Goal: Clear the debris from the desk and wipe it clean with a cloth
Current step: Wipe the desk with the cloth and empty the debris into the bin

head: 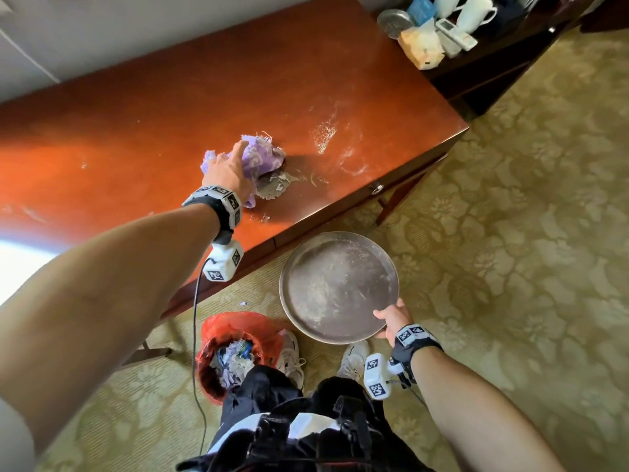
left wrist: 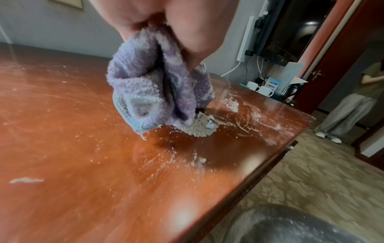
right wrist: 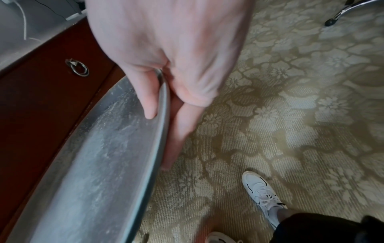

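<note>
The long red-brown wooden desk (head: 143, 107) carries powder smears and a grey debris heap (head: 272, 189) near its right front edge. Below that edge, the right hand (head: 391, 320) pinches a round metal tray (head: 337, 284), thumb over rim. The left hand (head: 226, 172) clutches a bunched purple terry cloth (head: 258, 158) beside the heap; sweeping it trayward likely comes next.

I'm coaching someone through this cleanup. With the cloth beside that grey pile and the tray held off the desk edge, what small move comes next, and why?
Probably sweep the purple cloth in the left hand toward the desk's front edge, pushing the grey debris pile along. The right hand holds the metal tray just below that edge, seemingly placed to catch it.
</note>
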Tool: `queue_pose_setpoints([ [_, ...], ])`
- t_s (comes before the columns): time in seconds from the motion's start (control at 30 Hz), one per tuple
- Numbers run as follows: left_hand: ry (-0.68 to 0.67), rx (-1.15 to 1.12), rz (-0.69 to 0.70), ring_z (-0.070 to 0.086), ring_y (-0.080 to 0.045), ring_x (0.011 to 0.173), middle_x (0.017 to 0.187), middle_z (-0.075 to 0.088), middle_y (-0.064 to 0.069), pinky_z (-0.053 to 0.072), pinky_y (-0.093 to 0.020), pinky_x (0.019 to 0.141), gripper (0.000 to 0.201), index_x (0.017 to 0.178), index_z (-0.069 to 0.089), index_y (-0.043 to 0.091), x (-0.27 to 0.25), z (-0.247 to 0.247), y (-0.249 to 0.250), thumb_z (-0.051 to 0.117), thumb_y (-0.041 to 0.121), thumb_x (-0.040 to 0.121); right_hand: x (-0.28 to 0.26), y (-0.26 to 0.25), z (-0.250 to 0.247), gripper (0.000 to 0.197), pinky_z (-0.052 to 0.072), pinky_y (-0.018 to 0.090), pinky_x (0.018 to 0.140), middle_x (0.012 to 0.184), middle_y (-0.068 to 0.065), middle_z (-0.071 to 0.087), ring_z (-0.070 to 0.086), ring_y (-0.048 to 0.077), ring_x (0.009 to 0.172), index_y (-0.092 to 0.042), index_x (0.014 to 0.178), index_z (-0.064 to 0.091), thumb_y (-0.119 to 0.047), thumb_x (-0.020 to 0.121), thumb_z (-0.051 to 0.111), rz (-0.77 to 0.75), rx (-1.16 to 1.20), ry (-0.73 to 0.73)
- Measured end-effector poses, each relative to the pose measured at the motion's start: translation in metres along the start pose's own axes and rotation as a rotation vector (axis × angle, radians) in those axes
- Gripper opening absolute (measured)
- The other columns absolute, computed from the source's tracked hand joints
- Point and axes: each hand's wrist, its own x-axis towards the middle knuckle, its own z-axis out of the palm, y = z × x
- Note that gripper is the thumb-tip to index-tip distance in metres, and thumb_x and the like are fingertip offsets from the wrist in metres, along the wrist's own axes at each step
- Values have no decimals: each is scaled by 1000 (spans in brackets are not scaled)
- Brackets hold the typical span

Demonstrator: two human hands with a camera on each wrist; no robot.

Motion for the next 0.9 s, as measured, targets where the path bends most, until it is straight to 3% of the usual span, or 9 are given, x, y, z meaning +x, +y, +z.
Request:
queue_pose_setpoints([
  [0.13, 22, -18, 18, 61, -41, 103, 126, 45, -19, 56, -53, 80, 57, 147, 24, 37, 11, -9, -2, 46, 19, 98, 6, 5, 8, 61, 48, 59, 74, 139, 17, 50, 51, 45, 121, -12, 139, 44, 20, 87, 49, 29, -2, 42],
  [0.43, 45, 97, 21, 44, -37, 119, 129, 43, -21, 51, -48, 88, 53, 149, 27, 31, 30, -2, -17, 45, 26, 100, 25, 9, 28, 56, 47, 70, 86, 141, 19, 46, 50, 48, 120, -10, 134, 44, 19, 86, 51, 79, -6, 62],
  [0.63, 24, 94, 16, 42, -37, 121, 134, 40, -19, 46, -45, 89, 66, 152, 24, 32, 48, -8, -19, 46, 8, 94, 35, 9, 42, 52, 47, 68, 86, 138, 21, 46, 49, 46, 121, -7, 132, 44, 20, 87, 48, 101, 10, 54],
  [0.7, -22, 83, 47, 45, -36, 124, 144, 37, -15, 48, -43, 90, 78, 154, 21, 32, 57, -9, -20, 48, -1, 88, 38, 9, 48, 51, 48, 68, 85, 138, 21, 47, 49, 46, 122, -7, 131, 45, 20, 87, 48, 105, 12, 64],
  [0.8, -91, 67, 93, 36, -31, 139, 162, 15, -3, 46, -41, 102, 79, 154, 18, 34, 68, -4, -21, 43, -1, 88, 45, 7, 55, 53, 48, 69, 85, 138, 20, 47, 48, 47, 122, -9, 131, 46, 20, 86, 50, 114, 13, 79],
  [0.9, -113, 99, 212, 20, -25, 146, 161, 18, -3, 32, -45, 113, 61, 154, 22, 32, 78, 11, -22, 39, 10, 100, 53, 4, 63, 54, 50, 67, 82, 138, 20, 48, 50, 47, 121, -11, 132, 46, 19, 86, 51, 118, 1, 80],
])
